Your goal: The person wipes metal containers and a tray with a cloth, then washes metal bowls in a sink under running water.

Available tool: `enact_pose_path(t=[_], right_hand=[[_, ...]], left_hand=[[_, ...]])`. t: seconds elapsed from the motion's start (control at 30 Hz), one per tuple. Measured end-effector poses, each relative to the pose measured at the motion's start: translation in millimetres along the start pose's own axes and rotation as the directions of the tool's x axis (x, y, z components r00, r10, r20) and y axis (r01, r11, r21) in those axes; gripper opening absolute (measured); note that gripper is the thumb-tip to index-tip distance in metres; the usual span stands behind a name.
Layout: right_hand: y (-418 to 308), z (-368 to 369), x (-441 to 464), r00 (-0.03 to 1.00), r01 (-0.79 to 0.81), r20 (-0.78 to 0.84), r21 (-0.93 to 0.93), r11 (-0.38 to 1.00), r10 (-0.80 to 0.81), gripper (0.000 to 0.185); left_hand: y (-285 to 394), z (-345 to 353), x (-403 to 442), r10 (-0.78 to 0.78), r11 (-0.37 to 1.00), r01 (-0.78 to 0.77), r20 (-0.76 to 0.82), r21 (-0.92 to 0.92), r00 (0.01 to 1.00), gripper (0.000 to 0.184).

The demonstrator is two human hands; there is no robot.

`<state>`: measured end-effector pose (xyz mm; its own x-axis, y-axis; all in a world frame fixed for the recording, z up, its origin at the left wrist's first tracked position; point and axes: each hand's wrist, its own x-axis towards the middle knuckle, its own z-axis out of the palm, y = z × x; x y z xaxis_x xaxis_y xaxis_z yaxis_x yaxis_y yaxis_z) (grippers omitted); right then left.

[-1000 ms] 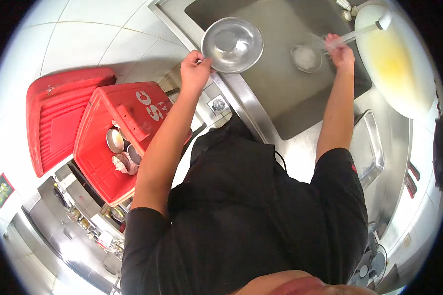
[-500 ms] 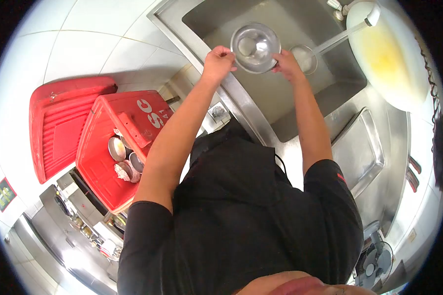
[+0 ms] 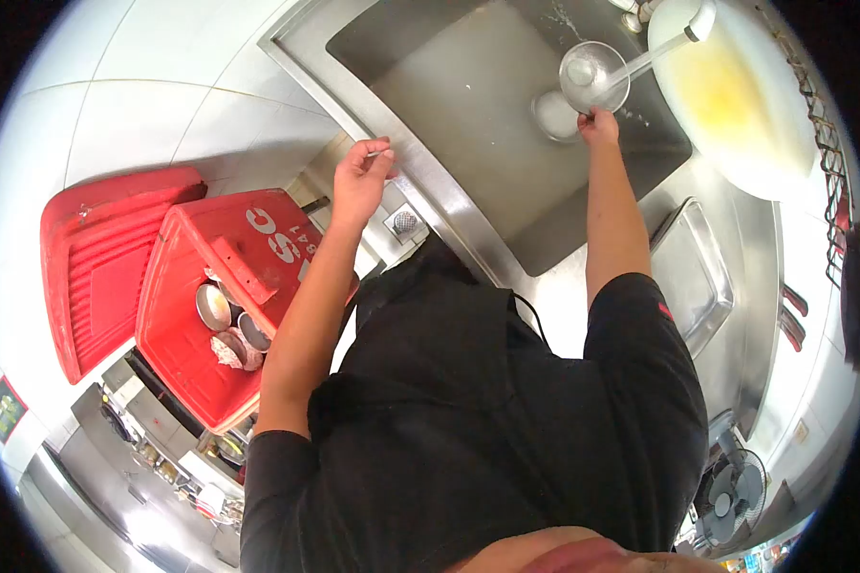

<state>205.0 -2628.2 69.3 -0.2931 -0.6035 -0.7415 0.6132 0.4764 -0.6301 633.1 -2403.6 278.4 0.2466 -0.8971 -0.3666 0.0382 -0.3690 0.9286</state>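
With my right hand (image 3: 598,126) I grip the near rim of a shiny metal bowl (image 3: 581,88) under the faucet spout (image 3: 648,59). Water appears to run into the bowl. Another round metal dish (image 3: 555,118) lies in the sink, partly behind the held bowl. My left hand (image 3: 363,170) is raised near the left edge of the steel sink (image 3: 430,186), its fingers curled and thumb near the fingertips; whether anything small is between them is hidden.
At the left stands an open red box (image 3: 177,315) with several metal bowls inside, beside a red lid (image 3: 105,277). A yellow-stained white board (image 3: 726,105) leans behind the faucet. Right of the sink lies a metal tray (image 3: 693,272); knives (image 3: 791,315) hang further right.
The bowl first hung from my left hand, then was between both hands. My right hand now has it under the faucet. My left hand has let go and moved back left.
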Motion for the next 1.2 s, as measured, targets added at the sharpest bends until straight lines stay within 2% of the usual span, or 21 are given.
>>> enact_pose_path(t=[0.07, 0.17, 0.27, 0.37, 0.4, 0.5, 0.57, 0.6, 0.7, 0.77, 0.8, 0.87, 0.93, 1.03, 1.1, 1.13, 1.17, 1.2], right_hand=[[5, -2, -3, 0.997, -0.026, 0.067, -0.031, 0.999, 0.028, 0.009], [10, -1, -11, 0.909, -0.177, 0.384, 0.002, 0.984, 0.163, 0.014], [29, 6, -12, 0.845, -0.372, 0.466, 0.161, 0.914, 0.261, 0.022], [54, 19, -22, 0.741, -0.525, 0.578, 0.182, 0.832, 0.341, 0.024], [59, 27, -31, 0.642, -0.582, 0.667, 0.104, 0.806, 0.377, 0.027], [68, 72, -86, 0.710, -0.431, 0.592, -0.063, 0.900, 0.381, 0.023], [67, 108, -140, 0.767, -0.198, 0.553, -0.277, 0.940, 0.324, 0.021], [67, 124, -164, 0.755, -0.047, 0.600, -0.352, 0.935, 0.263, 0.022], [62, 166, -235, 0.702, 0.413, 0.710, -0.477, 0.776, 0.063, 0.028], [71, 181, -256, 0.669, 0.493, 0.743, -0.438, 0.752, -0.006, 0.030], [72, 187, -262, 0.648, 0.533, 0.761, -0.416, 0.737, -0.038, 0.032], [63, 198, -274, 0.601, 0.603, 0.799, -0.466, 0.648, 0.016, 0.038], [61, 203, -289, 0.543, 0.674, 0.840, -0.450, 0.585, 0.020, 0.040], [31, 224, -270, 0.303, 0.935, 0.916, -0.339, 0.104, 0.263, 0.047], [-16, 245, -254, 0.398, 0.915, 0.910, -0.402, 0.017, 0.114, 0.050], [-36, 261, -211, 0.315, 0.921, 0.949, -0.309, -0.237, -0.011, 0.041], [-70, 271, -229, 0.402, 0.850, 0.907, -0.419, -0.319, -0.120, 0.025], [-100, 284, -213, 0.406, 0.668, 0.910, -0.358, -0.652, -0.084, 0.029]], left_hand=[[-1, -4, -4, 0.015, 0.999, -0.016, -0.008, -0.036, 1.000, 0.015], [-1, -6, -7, 0.061, 0.997, -0.062, -0.026, -0.034, 0.998, 0.015], [-3, -5, -8, 0.083, 0.995, -0.085, -0.027, -0.061, 0.996, 0.015], [3, 1, -7, 0.081, 0.996, -0.081, -0.020, 0.025, 0.997, 0.015], [3, 4, -6, 0.114, 0.993, -0.113, -0.014, 0.045, 0.993, 0.016], [5, 12, -1, 0.199, 0.973, -0.197, -0.006, 0.117, 0.980, 0.018], [14, 19, 3, 0.247, 0.956, -0.243, -0.003, 0.164, 0.969, 0.021], [18, 21, 5, 0.242, 0.962, -0.238, -0.012, 0.133, 0.970, 0.021], [32, 28, 15, 0.197, 0.980, -0.198, -0.081, -0.012, 0.977, 0.022], [42, 26, 18, 0.099, 0.977, -0.128, -0.174, -0.169, 0.980, 0.021], [44, 24, 19, 0.139, 0.962, -0.188, -0.236, -0.201, 0.962, 0.016], [47, 15, 21, 0.151, 0.937, -0.240, -0.323, -0.256, 0.934, 0.014], [52, 5, 20, 0.101, 0.913, -0.240, -0.387, -0.330, 0.916, 0.010], [31, -30, 24, 0.054, 0.900, -0.239, -0.450, -0.366, 0.891, 0.013], [31, -43, 18, 0.039, 0.917, -0.233, -0.511, -0.322, 0.859, 0.016], [29, -52, 14, 0.026, 0.923, -0.224, -0.530, -0.314, 0.847, 0.016], [29, -57, 11, 0.015, 0.927, -0.218, -0.548, -0.306, 0.836, 0.016], [33, -58, 3, -0.006, 0.923, -0.211, -0.561, -0.321, 0.828, 0.016]])
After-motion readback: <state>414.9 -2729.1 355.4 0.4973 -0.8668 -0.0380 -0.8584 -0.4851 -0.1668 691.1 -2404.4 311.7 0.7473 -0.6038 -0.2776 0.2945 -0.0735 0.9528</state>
